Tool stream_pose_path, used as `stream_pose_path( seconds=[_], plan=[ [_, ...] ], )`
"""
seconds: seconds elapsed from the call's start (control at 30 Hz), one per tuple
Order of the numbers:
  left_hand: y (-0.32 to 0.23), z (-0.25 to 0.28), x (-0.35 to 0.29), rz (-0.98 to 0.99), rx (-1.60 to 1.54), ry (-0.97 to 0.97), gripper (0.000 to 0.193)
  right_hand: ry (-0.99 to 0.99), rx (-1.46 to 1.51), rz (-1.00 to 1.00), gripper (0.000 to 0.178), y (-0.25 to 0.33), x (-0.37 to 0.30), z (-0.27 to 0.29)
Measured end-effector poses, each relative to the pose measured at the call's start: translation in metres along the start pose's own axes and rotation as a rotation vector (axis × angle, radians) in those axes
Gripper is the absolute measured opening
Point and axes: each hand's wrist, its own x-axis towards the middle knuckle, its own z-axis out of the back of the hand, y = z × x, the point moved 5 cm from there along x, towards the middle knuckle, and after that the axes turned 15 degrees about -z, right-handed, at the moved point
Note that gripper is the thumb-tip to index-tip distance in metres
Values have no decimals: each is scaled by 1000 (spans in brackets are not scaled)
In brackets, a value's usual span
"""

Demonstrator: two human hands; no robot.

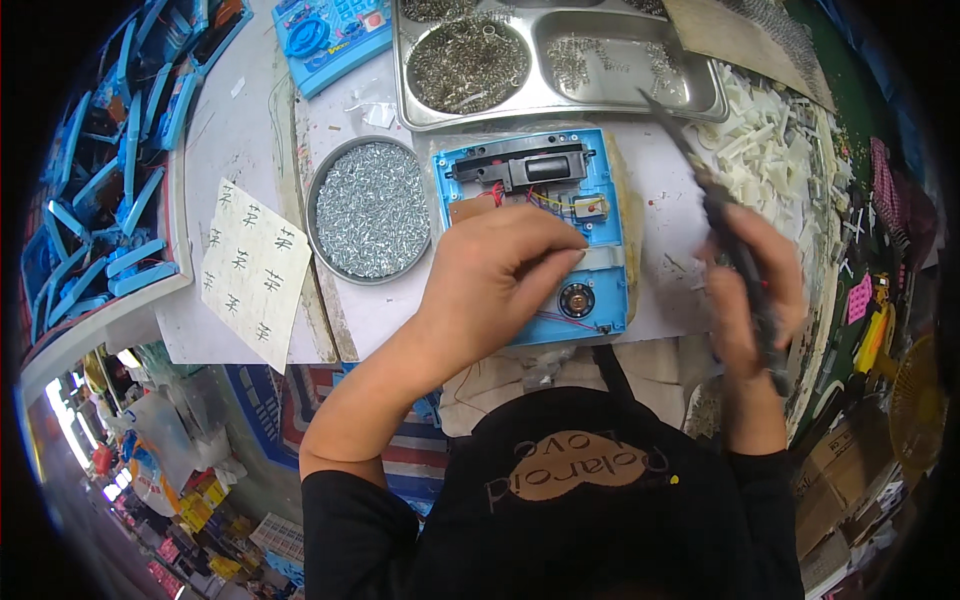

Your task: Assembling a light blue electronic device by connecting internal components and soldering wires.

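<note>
Left hand [500,275] lies palm-down on the open blue casing [537,235], fingers curled and pressing on its middle, fingertips reaching toward the right side of the casing. The casing sits on the desk [665,180] near the front edge, just ahead of the person's chest. Inside it: a black block [525,167] along the far end, red and yellow wires [545,198] below that, a small round speaker [576,300] near the front right corner. The hand covers the centre of the board.

Right hand [755,290] is raised to the right of the casing, not touching it, fingers wrapped tight round the handle of a dark screwdriver [715,200]. The shaft slants up and left, its tip over the corner of the steel tray. The hand is blurred.

Round tin of silver screws [372,208] stands just left of the casing, close but apart from it. Steel tray [560,100] with compartments runs along the far edge of the desk; one round compartment holds small metal springs or rings, too fine to tell which. Heap of white plastic pieces [770,150] at the right edge. Sheet of paper with handwritten marks [252,270] at the left edge. Another blue casing [330,35] near the far left corner. Stacked blue parts [110,180] in a bin beyond the left edge.
</note>
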Motion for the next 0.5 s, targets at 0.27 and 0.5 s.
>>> stream_pose_path(
  seconds=[0.27, 0.5],
  plan=[
    [8, -1, -6, 301, -152, -90, 10, 95, -38, 73, 58, -1, 23, -59],
    [8, -1, -7, 304, -186, -103, 10, -1, -113, 142, 65, -1, 14, -63]
  ],
)
